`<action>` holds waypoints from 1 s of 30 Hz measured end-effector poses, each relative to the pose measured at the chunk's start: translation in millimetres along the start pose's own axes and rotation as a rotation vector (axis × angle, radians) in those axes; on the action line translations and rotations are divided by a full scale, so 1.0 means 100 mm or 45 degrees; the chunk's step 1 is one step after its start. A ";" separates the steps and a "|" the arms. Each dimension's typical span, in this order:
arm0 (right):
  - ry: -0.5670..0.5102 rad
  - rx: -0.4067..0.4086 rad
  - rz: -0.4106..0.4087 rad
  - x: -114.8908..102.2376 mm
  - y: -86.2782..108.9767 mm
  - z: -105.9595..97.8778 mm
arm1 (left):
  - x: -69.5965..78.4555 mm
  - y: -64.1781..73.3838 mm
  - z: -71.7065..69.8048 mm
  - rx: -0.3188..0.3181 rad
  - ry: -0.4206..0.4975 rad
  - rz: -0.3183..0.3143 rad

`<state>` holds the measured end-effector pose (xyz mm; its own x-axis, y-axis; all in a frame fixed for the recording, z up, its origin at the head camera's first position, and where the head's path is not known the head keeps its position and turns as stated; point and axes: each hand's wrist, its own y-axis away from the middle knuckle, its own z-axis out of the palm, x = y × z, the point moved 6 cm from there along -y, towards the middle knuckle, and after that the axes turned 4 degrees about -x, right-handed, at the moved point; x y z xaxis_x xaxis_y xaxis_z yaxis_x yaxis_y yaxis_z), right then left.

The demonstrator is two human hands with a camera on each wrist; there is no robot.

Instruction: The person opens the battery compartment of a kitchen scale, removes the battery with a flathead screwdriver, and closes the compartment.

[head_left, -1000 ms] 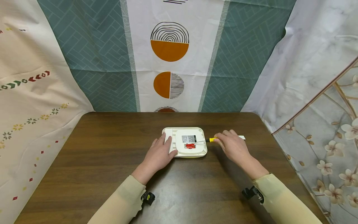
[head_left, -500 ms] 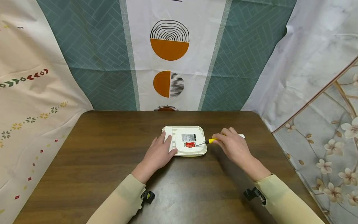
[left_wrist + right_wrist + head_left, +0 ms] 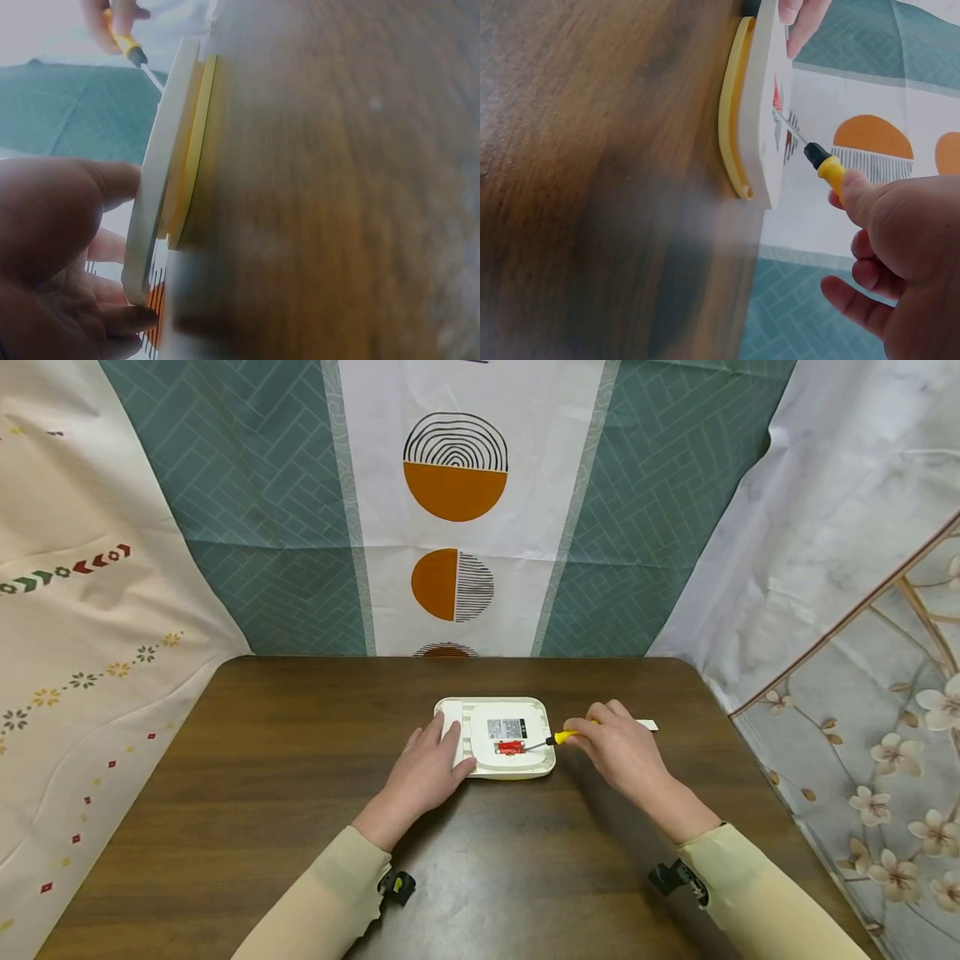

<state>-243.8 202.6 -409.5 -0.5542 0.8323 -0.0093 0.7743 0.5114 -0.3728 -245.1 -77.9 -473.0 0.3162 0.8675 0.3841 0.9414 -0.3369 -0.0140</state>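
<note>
A white, flat device (image 3: 536,756) with rounded corners lies on the table, its label side up and a yellow layer (image 3: 196,150) beneath it. A small red part, possibly a battery (image 3: 512,747), sits in a recess below the printed label (image 3: 507,728). My left hand (image 3: 422,768) rests on the device's left end, fingers mostly straight and thumb near its front edge. With thumb and fingers, my right hand (image 3: 622,747) pinches the yellow handle of a black-collared screwdriver (image 3: 829,166). Its thin shaft reaches the red part's right end; whether they touch, I cannot tell.
Under everything is a dark brown wooden table (image 3: 300,718). A small white flat piece (image 3: 648,725) shows just beyond my right hand. Patterned cloths (image 3: 277,527) hang behind the table and at both sides.
The screwdriver's tip has shifted from above the red part to its right end, and its shaft slants more. My left hand stays on the device, which keeps its place.
</note>
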 end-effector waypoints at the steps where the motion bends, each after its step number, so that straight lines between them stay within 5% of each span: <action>1: -0.001 -0.001 0.004 0.01 0.00 0.01 | 0.00 0.00 0.00 -0.001 -0.002 -0.001; 19: -0.057 -0.034 0.063 0.06 0.06 0.09 | 0.00 -0.01 0.02 0.003 -0.010 0.008; 30: -0.023 0.047 -0.009 0.02 0.01 0.02 | 0.00 0.00 0.01 0.005 -0.006 0.009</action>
<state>-244.4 204.4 -411.6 -0.5655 0.8244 -0.0231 0.7586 0.5089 -0.4069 -245.2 -77.7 -473.8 0.3230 0.8670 0.3794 0.9397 -0.3414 -0.0200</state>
